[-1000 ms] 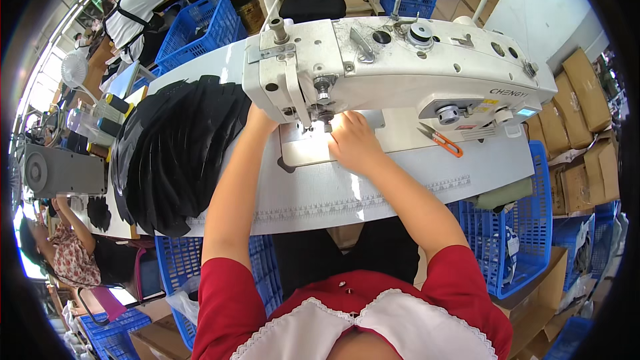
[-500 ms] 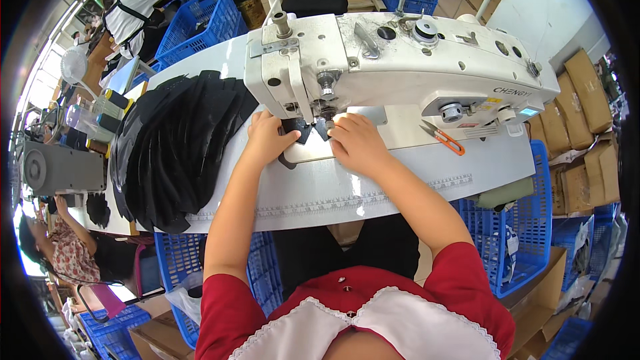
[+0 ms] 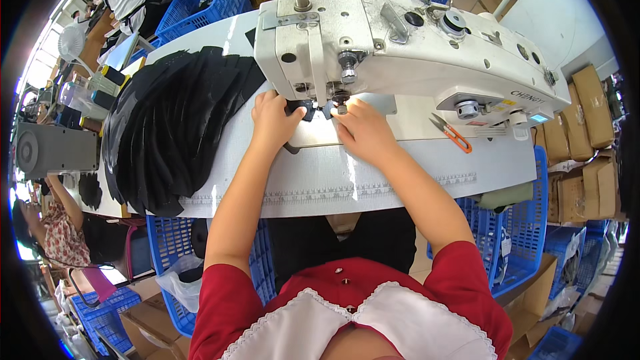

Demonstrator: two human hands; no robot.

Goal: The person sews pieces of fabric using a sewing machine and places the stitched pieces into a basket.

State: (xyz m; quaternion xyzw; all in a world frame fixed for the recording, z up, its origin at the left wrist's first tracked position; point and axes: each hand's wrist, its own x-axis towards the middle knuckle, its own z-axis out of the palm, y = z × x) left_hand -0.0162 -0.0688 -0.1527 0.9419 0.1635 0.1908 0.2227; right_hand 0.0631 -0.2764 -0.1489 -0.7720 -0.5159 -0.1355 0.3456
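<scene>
At the sewing machine (image 3: 407,47) both of my hands work close to the needle area. My left hand (image 3: 272,120) pinches a small black fabric piece (image 3: 308,109) against the machine bed, thumb toward the needle. On the other side of the presser foot, my right hand (image 3: 367,132) is closed with its fingertips on the black fabric too. Whether the two black parts are one piece is hidden by the foot. Left of my left hand lies a big fanned stack of black fabric pieces (image 3: 177,123). Orange-handled thread snips (image 3: 453,135) rest on the table to the right.
A printed ruler strip (image 3: 333,193) runs along the front of the grey table. Blue crates (image 3: 503,240) stand below at the right and also at the left. Cardboard boxes (image 3: 590,107) are piled far right. Another person (image 3: 67,240) sits at the left beside another machine (image 3: 57,151).
The whole view has shifted a little, with the machine higher and farther right in it. The V-shaped gap between the black fabric edges looks narrower. Both hands stay beside the needle.
</scene>
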